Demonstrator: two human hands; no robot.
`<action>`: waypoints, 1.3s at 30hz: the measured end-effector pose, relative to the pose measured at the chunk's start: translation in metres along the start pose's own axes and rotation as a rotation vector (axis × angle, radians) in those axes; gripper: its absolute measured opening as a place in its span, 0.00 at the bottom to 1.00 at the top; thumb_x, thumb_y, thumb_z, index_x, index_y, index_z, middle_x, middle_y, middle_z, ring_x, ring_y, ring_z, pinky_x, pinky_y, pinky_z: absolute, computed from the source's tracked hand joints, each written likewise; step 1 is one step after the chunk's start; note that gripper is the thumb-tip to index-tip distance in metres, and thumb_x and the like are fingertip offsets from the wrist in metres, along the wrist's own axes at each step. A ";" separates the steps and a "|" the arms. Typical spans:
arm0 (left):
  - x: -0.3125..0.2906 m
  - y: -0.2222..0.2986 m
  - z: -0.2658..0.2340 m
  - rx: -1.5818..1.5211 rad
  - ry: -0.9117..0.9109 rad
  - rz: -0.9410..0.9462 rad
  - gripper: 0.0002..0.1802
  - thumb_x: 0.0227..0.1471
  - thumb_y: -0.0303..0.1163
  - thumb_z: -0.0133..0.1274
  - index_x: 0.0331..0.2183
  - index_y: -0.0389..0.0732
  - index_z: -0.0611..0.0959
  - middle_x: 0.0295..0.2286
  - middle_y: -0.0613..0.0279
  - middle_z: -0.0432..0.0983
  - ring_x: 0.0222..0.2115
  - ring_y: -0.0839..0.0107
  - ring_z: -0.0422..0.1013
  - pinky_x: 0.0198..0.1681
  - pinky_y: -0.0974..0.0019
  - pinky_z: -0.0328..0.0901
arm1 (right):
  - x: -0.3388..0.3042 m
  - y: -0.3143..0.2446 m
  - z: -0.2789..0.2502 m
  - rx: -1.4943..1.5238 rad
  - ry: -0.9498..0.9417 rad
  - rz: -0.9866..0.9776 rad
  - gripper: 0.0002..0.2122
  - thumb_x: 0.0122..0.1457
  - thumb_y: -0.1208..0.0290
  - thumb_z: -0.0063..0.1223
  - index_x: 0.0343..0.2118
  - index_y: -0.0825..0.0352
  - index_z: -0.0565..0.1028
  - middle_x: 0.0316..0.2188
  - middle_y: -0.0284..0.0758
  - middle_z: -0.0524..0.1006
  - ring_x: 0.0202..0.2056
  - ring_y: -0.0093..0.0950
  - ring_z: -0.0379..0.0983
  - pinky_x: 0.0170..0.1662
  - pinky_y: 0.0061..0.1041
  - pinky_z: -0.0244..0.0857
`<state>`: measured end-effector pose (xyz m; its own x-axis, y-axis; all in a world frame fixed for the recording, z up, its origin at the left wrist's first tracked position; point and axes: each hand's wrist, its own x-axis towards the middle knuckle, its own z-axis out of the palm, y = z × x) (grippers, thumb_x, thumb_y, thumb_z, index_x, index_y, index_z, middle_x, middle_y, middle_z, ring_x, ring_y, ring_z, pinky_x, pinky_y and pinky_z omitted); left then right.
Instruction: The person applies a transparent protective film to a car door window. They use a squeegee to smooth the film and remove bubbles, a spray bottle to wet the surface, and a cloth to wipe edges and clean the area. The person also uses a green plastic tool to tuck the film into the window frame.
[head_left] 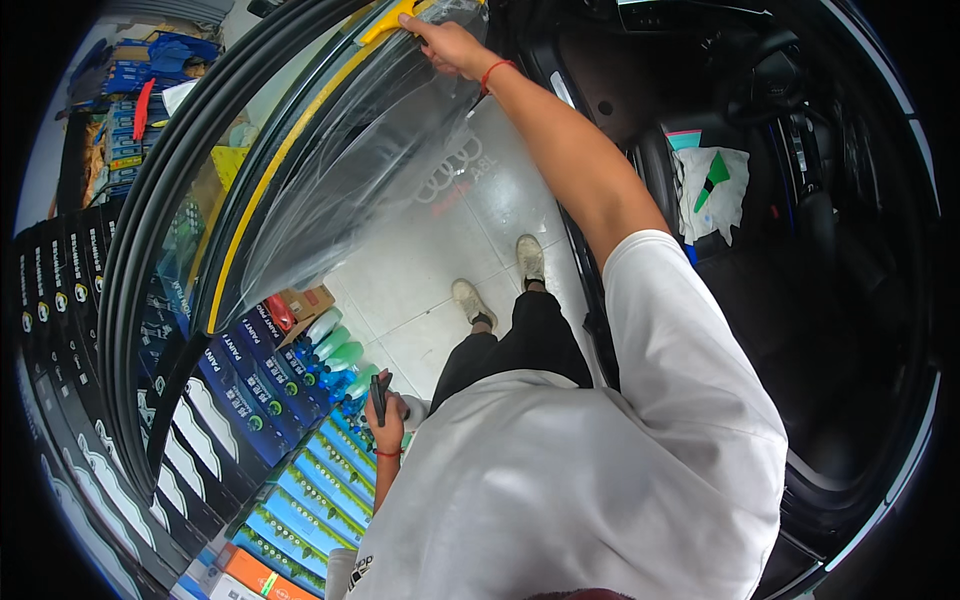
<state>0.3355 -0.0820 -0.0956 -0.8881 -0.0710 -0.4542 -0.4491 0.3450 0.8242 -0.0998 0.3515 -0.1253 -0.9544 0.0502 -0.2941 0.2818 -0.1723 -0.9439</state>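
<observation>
Hands: well apart from each other. Right hand (452, 48), arm stretched upward, has its fingers closed on a yellow tool (385, 22) at the upper edge of the view. The tool is beside the window frame of the open car door (150, 215), at the top of a clear film (310, 220) that hangs wrinkled alongside the frame. A yellow strip (257, 180) runs along that frame.

Left hand (388, 428): low, near the stacked goods, fingers wrapped around a dark handheld object (379, 400); its kind cannot be told.

Markings: a pale emblem (450, 170) of linked rings, with characters beside it, shows between film and tiled floor (430, 352); cannot tell which bears it. Blue boxes (240, 395) carry white lettering and round green marks. Black boxes (62, 290), far left, carry columns of white print and small round badges. Light-blue boxes (315, 490) bear printed greenery. The white shirt (560, 480) has small dark lettering low on its left side.

Right side: inside the car, a green tool (714, 178) with a dark band lies on a white cloth (735, 205).
</observation>
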 end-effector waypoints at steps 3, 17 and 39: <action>-0.009 -0.013 -0.003 -0.027 0.047 -0.008 0.25 0.53 0.19 0.44 0.55 0.28 0.71 0.19 0.73 0.62 0.18 0.84 0.60 0.21 0.77 0.57 | -0.026 -0.030 0.006 -0.010 -0.027 0.058 0.30 0.53 0.35 0.56 0.14 0.60 0.63 0.09 0.23 0.57 0.10 0.15 0.51 0.15 0.20 0.44; -0.002 -0.020 -0.007 -0.024 -0.047 0.029 0.25 0.54 0.19 0.45 0.54 0.30 0.72 0.20 0.73 0.64 0.18 0.84 0.61 0.22 0.77 0.58 | -0.003 -0.036 0.013 -0.210 0.043 -0.050 0.29 0.55 0.37 0.55 0.16 0.62 0.66 0.10 0.25 0.59 0.11 0.17 0.50 0.15 0.21 0.44; 0.003 -0.033 0.001 0.032 -0.037 0.053 0.24 0.54 0.20 0.46 0.53 0.33 0.74 0.20 0.71 0.66 0.19 0.83 0.63 0.22 0.75 0.60 | -0.218 -0.040 0.072 0.074 -0.814 0.293 0.27 0.58 0.38 0.54 0.24 0.63 0.70 0.10 0.21 0.58 0.11 0.12 0.53 0.15 0.16 0.50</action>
<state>0.3476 -0.0929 -0.1239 -0.9059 -0.0171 -0.4232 -0.3978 0.3768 0.8365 0.0897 0.2764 -0.0125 -0.6257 -0.7207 -0.2984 0.5472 -0.1330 -0.8264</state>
